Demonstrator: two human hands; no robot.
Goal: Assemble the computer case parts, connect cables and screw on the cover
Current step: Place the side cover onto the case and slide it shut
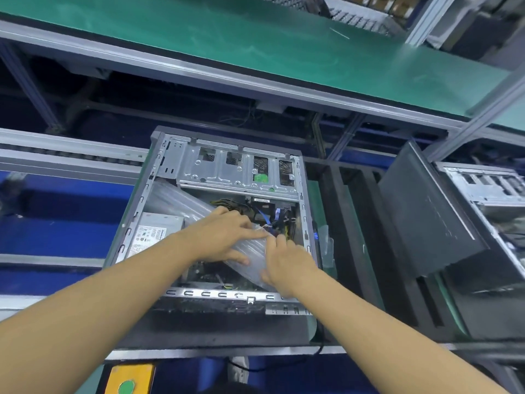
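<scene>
An open grey computer case (136, 211) lies on its side on the conveyor in front of me. A clear ribbed plastic air cushion (181, 201) lies slanted across its inside, over the motherboard. My left hand (224, 234) rests flat on the cushion with its fingers spread. My right hand (284, 263) touches the cushion's lower right end, fingers lying along it. Yellow, black and blue cables (267, 216) sit just beyond my fingers. The power supply (150, 234) fills the case's left side, and the drive cage (238, 169) spans the far end.
A dark side cover panel (426, 211) leans upright to the right of the case. Another open case (488, 189) stands at the far right. A green-topped bench (255, 41) runs across the back. A yellow box with a green button (127, 379) sits below the near edge.
</scene>
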